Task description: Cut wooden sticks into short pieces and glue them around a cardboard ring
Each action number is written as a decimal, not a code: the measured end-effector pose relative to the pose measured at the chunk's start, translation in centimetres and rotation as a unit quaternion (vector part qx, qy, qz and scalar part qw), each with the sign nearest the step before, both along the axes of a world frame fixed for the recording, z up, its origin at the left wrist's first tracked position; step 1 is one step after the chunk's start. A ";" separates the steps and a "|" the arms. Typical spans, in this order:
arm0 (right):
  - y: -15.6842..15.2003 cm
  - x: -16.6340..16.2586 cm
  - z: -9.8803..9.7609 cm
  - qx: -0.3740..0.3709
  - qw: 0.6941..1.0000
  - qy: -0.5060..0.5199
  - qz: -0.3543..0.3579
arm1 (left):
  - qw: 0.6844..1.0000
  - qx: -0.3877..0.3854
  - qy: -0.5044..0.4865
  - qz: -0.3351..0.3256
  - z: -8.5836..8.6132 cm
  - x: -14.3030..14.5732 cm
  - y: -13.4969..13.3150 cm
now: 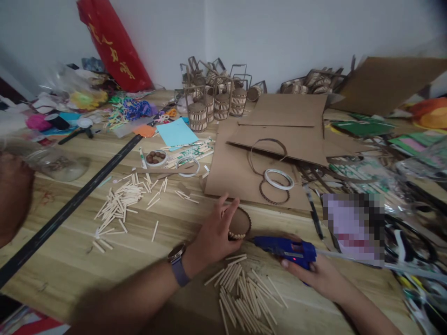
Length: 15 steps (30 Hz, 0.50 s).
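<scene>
My left hand (218,223), with a watch on its wrist, grips a small round cardboard piece (240,222) with a braided cord rim and a row of pale stick ends along its near edge. In my right hand (310,274) is a blue hot glue gun (284,248) with a red light on its side and a long glue stick out of its back. Its nozzle points left, close to the rim of the round piece; whether they touch I cannot tell. Below my hands lies a heap of short wooden sticks (244,298).
A second stick pile (120,204) lies left. Cardboard sheets (226,158) bear a tape roll (278,179) and a braided ring (274,197). Several small stick baskets (221,106) stand at the back. Another person's hand (14,195) is at far left, near a plastic jar (63,163).
</scene>
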State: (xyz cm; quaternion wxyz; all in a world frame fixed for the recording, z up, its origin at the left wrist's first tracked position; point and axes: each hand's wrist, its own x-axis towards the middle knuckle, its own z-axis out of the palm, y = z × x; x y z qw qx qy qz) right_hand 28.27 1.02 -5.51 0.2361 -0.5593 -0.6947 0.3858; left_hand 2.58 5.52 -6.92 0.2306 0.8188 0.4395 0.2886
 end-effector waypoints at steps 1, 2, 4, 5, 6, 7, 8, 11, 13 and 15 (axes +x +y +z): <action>0.0 -0.1 0.1 0.001 1.000 -0.002 -0.003 | 1.000 0.003 -0.001 -0.002 0.0 0.0 0.0; 0.1 -0.1 0.1 0.005 1.000 -0.004 -0.006 | 1.000 0.006 -0.003 -0.005 -0.1 0.0 0.1; 0.1 -0.2 0.1 0.011 1.000 -0.007 -0.004 | 1.000 0.006 -0.006 -0.007 -0.2 -0.1 0.1; 0.1 -0.1 0.0 0.011 1.000 -0.009 0.000 | 1.000 0.004 -0.008 -0.006 -0.2 -0.1 0.2; 0.0 -0.1 -0.1 0.011 1.000 -0.013 0.001 | 1.000 -0.001 -0.008 -0.003 -0.3 0.0 0.2; 0.0 0.0 -0.3 0.015 1.000 -0.018 -0.002 | 1.000 -0.004 -0.009 0.000 -0.3 0.0 0.3; -0.1 0.1 -0.5 0.021 0.999 -0.024 -0.007 | 1.000 -0.006 -0.009 0.002 -0.3 0.0 0.3; -0.2 0.3 -1.0 0.032 0.999 -0.031 -0.008 | 1.000 -0.005 -0.010 0.007 -0.2 0.1 0.3; -0.3 0.2 -0.9 0.030 0.999 -0.030 0.002 | 1.000 -0.007 -0.016 0.013 -0.1 0.2 0.3; -0.3 0.1 -0.7 0.024 0.999 -0.036 0.012 | 1.000 -0.006 -0.024 0.015 0.0 0.2 0.3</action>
